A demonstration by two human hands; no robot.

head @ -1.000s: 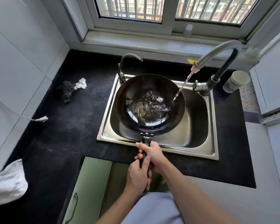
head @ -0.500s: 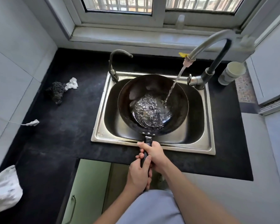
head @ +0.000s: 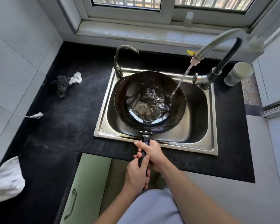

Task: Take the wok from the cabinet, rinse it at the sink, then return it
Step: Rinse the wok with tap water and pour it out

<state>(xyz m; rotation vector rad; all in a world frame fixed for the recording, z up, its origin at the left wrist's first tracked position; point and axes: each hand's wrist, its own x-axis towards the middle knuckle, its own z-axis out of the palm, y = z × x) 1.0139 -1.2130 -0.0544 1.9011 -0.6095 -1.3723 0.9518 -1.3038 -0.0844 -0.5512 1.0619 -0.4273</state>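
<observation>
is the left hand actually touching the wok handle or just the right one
Touching. The head view shows the left hand curled round the wok handle, just behind the right hand.

wok handle [head: 145, 138] hidden under left grip [head: 136, 173], right grip [head: 153, 152] (mostly), cloth [head: 5, 178] cropped left

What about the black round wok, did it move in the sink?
Yes. Against the stainless steel sink, the black round metal wok has swung left since half a second ago, its rim again beside the small curved tap.
</observation>
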